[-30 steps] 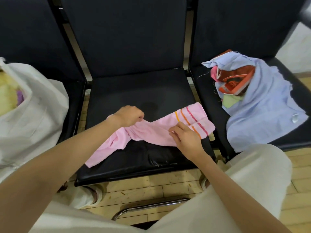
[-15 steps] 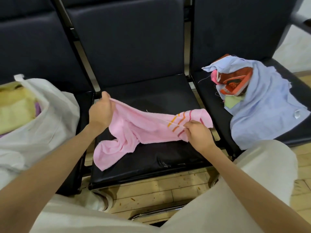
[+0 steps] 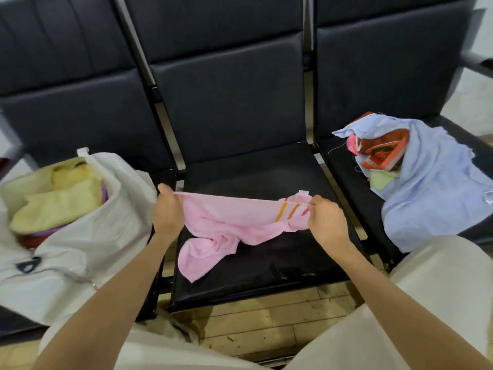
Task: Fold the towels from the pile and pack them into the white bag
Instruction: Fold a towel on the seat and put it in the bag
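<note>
Seating: a row of three black padded chairs [image 3: 229, 102] with tall backs, joined side by side.
Middle seat [image 3: 266, 263]: worn, with scuffs along its front edge.
Floor: light wooden boards [image 3: 269, 321] under the chairs.
Wall: pale [image 3: 477, 102], at the far right.

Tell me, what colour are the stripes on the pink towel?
Orange and pink-red stripes near the right hand, seen in the head view.

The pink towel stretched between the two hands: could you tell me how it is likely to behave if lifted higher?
The pink towel is probably floppy: its lower part sags crumpled onto the seat. It looks light, since fingertip pinches hold its edge taut.
</note>
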`<act>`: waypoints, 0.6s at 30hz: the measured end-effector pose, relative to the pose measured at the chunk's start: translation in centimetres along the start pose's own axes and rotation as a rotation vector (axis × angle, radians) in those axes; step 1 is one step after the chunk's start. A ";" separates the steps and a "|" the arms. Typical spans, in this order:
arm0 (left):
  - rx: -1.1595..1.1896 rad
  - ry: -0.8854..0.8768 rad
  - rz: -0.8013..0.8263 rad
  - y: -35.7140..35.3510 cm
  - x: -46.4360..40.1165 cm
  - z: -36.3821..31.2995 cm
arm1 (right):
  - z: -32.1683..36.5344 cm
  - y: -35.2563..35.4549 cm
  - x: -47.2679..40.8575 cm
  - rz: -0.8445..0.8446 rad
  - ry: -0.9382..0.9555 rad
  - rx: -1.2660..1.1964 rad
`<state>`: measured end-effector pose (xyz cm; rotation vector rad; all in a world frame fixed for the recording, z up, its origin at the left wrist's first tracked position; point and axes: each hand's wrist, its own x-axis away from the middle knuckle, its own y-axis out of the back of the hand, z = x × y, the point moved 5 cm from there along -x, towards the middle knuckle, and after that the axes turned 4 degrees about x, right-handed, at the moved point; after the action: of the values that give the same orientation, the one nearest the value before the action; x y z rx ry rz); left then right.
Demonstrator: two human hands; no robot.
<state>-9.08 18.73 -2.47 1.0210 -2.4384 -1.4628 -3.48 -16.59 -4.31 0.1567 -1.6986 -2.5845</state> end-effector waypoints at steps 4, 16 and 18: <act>0.084 -0.051 0.026 0.4 0.3 -1.3 | -1.7 -0.4 0.4 0.025 -0.091 -0.053; 0.710 0.068 -0.100 9.0 -2.1 -11.0 | 3.2 -1.4 1.5 0.162 0.225 -0.197; 0.764 0.063 -0.148 10.8 -1.6 -12.1 | 4.5 -1.7 1.6 0.205 0.317 -0.209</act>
<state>-8.00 14.02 13.09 1.3491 -2.9768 -0.4672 -5.49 -11.91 -4.21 0.3424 -1.2613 -2.4106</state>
